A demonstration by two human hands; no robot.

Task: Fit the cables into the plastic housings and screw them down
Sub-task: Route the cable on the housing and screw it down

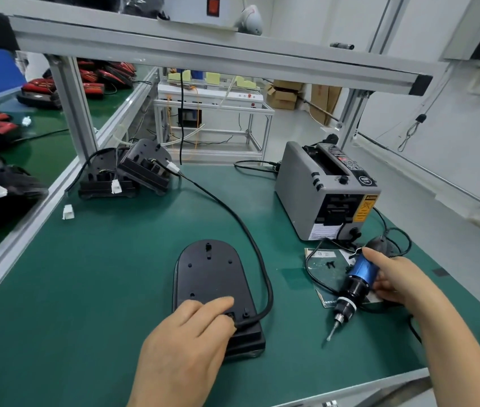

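A black plastic housing [209, 271] lies flat on the green mat, rounded end away from me. A thick black cable [234, 218] runs from its near right corner in a wide arc to a white connector [173, 166] at the back. My left hand [185, 345] rests on the housing's near end, fingers pressing where the cable enters. My right hand [394, 277] grips a blue and black electric screwdriver [351, 286], bit pointing down-left, just above the mat to the right of the housing. Small black screws [331, 263] lie on a card behind the tool.
A grey tape dispenser [325, 189] stands at the back right. Two more black housings [127, 171] with cables sit at the back left by an aluminium post [71, 104]. Red and black parts fill the neighbouring bench on the left. A loose white connector [67, 212] lies near the left rail.
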